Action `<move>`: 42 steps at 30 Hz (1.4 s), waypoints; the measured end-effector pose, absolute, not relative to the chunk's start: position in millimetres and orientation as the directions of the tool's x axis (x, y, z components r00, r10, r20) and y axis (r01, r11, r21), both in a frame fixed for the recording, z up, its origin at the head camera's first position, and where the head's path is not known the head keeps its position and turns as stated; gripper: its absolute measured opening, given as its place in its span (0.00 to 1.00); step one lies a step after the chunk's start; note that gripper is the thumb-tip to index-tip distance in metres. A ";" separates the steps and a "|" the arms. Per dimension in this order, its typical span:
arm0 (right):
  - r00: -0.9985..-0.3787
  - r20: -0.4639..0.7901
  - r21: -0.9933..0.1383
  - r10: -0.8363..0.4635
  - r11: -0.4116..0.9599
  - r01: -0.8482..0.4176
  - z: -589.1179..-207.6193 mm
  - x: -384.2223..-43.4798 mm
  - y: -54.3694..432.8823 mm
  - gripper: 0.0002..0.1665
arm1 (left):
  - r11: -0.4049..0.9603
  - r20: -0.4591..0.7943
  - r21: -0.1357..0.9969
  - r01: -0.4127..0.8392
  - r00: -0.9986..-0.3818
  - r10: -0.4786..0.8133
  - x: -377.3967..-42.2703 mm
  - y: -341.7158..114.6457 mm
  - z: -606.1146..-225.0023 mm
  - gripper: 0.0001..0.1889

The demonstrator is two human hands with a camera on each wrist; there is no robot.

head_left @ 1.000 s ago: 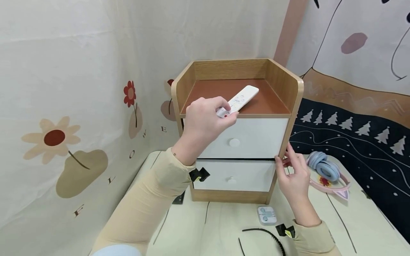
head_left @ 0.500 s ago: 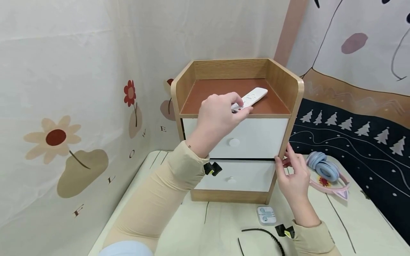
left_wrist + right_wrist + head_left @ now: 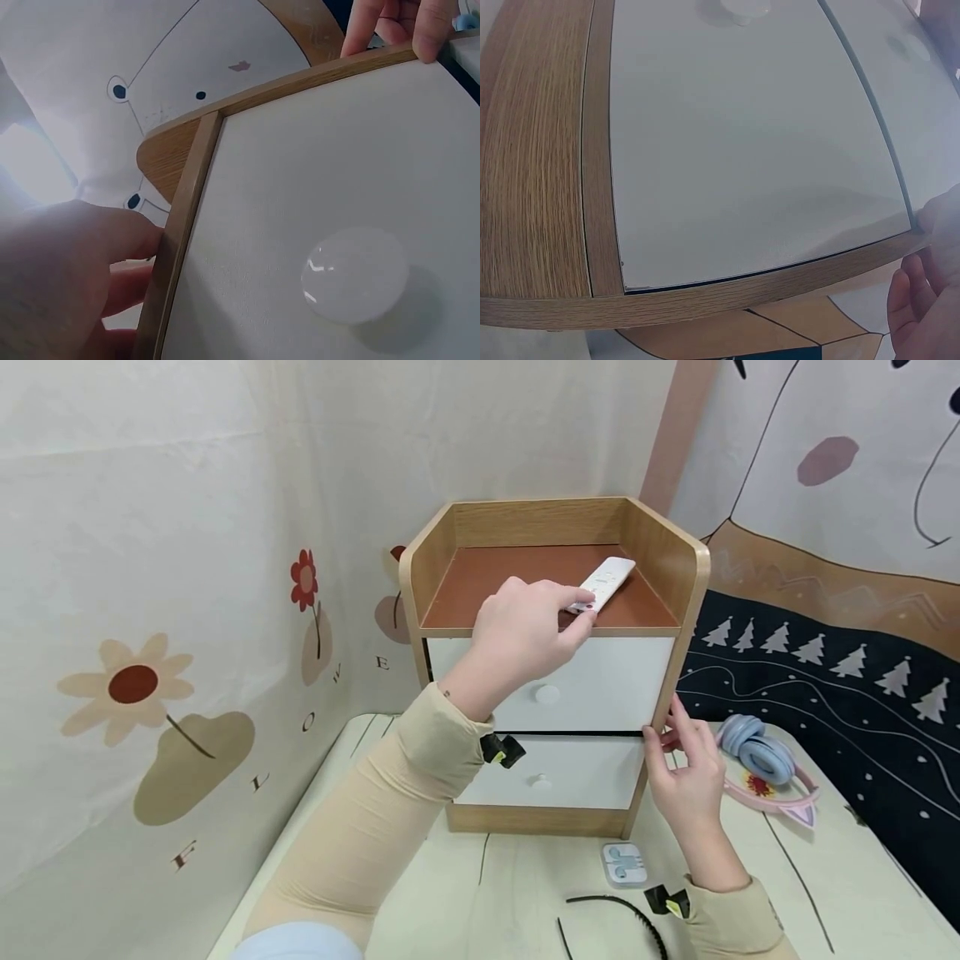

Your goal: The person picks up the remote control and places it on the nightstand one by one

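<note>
A white remote control [image 3: 606, 583] with small buttons slants over the brown top tray of a small wooden cabinet [image 3: 540, 820]. My left hand [image 3: 525, 627] reaches across the tray's front edge and pinches the remote's near end between thumb and fingers. In the left wrist view the left hand [image 3: 60, 277] shows at that edge, with the remote hidden. My right hand [image 3: 690, 768] grips the cabinet's right side, thumb on the front edge and fingers round the side panel. The right wrist view shows the right hand [image 3: 934, 292] at the gap between the two white drawers.
Round knobs stick out from the upper drawer [image 3: 615, 685] and lower drawer [image 3: 592, 772]. A boxed pair of earphones [image 3: 624, 865] and a black headband [image 3: 637, 910] lie in front. Blue-and-pink headphones [image 3: 768, 762] lie to the right. Patterned cloth hangs behind.
My left hand has moved right across the tray with the remote, which now lies farther right and points more toward the back. The right hand has stayed on the cabinet's side.
</note>
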State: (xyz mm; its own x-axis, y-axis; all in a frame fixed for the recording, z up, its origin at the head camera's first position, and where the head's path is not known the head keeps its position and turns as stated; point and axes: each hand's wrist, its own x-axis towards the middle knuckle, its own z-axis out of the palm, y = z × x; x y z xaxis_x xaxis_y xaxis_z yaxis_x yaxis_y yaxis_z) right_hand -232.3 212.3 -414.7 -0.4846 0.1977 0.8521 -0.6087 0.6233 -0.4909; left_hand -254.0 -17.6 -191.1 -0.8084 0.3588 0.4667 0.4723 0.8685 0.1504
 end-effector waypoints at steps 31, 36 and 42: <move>-0.484 0.855 -0.485 0.188 0.622 -0.615 -414.2 -229.6 215.0 0.41 | 0.582 0.853 0.048 0.812 -0.337 0.399 -232.4 -49.8 -233.5 0.25; -0.473 0.862 -0.475 0.185 0.624 -0.620 -413.2 -229.3 214.7 0.41 | 0.581 0.888 0.009 0.814 -0.274 0.370 -219.2 -65.1 -250.2 0.24; -0.488 0.853 -0.488 0.187 0.619 -0.616 -413.8 -227.5 215.0 0.39 | 0.581 0.917 -0.029 0.813 -0.209 0.339 -206.3 -81.0 -267.8 0.25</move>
State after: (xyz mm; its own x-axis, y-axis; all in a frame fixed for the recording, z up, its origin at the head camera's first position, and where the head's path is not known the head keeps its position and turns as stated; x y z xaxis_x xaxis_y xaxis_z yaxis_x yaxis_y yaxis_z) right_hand -227.5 215.0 -413.8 -0.4879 0.1865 0.8527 -0.6159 0.6187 -0.4877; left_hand -206.3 -81.0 -267.8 -0.2095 0.3390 0.9172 0.8133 0.5811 -0.0291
